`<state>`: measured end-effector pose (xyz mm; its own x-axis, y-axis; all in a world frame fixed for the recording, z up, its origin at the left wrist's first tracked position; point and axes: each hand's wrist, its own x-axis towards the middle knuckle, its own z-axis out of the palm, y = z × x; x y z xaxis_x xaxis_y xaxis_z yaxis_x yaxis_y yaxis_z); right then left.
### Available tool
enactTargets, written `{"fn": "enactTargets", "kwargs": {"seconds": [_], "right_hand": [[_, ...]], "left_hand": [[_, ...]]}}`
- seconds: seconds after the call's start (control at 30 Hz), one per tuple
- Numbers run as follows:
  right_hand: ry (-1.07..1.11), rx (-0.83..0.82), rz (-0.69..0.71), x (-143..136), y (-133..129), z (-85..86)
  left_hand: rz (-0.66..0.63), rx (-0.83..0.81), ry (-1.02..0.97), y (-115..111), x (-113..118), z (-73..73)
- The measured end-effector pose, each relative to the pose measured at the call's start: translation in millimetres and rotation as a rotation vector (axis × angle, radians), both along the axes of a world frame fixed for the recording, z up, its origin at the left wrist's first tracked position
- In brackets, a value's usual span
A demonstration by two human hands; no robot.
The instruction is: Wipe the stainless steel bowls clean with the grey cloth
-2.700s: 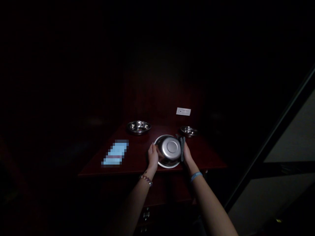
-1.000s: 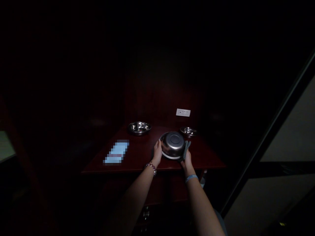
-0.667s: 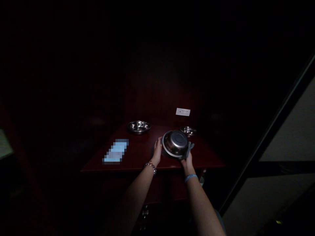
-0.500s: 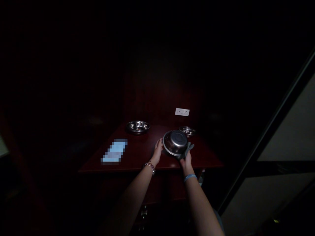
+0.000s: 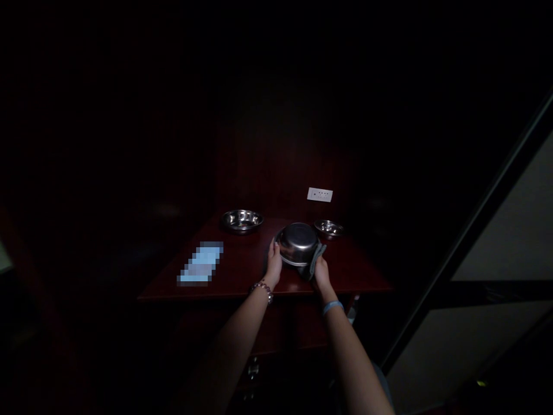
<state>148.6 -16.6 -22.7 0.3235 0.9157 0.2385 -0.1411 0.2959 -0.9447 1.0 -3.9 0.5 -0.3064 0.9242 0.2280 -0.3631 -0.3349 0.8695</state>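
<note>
A shiny steel bowl [image 5: 299,242] is held bottom up over the front middle of the dark red desk [image 5: 242,271]. My left hand [image 5: 273,262] grips its left rim, fingers along the side. At the bowl's right edge, my right hand [image 5: 321,271] is closed on a grey-green cloth [image 5: 315,262], pressed against the rim. Part of the cloth goes out of sight beneath the bowl. Behind stand two more steel bowls, both mouth up: a wider one [image 5: 242,221] at back left and a smaller one [image 5: 329,229] at back right.
A blurred-out, light blue flat object [image 5: 201,264] lies on the desk's left side. On the back wall is a white socket plate [image 5: 320,195]. A bottle-like object [image 5: 353,310] shows below the desk's right front edge. Drawer handles [image 5: 253,369] lie underneath. The surroundings are very dark.
The upturned bowl has shifted left and become more level, its bottom now facing up. My left hand has closed onto the rim, and my right hand with the cloth has moved left alongside it.
</note>
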Motion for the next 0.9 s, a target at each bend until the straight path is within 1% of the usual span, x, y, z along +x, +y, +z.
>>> {"fn": "enactTargets", "kwargs": {"seconds": [0.1,0.23,0.37,0.47,0.57,0.77,0.83,0.9], "right_hand": [[-0.131,-0.018,0.005,1.3,-1.1,0.3],[-0.148,0.015,0.018,0.4,-4.4,3.4],[-0.082,0.023,0.008,-1.9,-8.5,7.1],[0.026,0.023,-0.012,-2.4,-10.9,9.0],[0.124,0.022,-0.014,-2.2,-12.2,9.7],[0.166,0.018,0.009,-3.1,-12.9,9.6],[0.211,0.015,0.03,-3.7,-13.7,10.2],[0.277,0.006,0.025,-4.1,-14.6,11.0]], "left_hand": [[0.048,-0.024,-0.02,3.7,-2.0,-3.6],[0.061,-0.019,-0.061,7.4,-3.1,-5.9],[0.049,-0.019,-0.156,10.3,-3.8,-6.1],[0.039,-0.048,-0.204,12.3,-4.6,-6.5],[0.009,-0.055,-0.21,14.5,-5.4,-7.3],[0.042,-0.035,-0.24,16.4,-7.0,-7.6],[0.055,-0.063,-0.228,15.5,-6.9,-7.8],[0.036,-0.093,-0.186,14.1,-6.0,-8.6]]}}
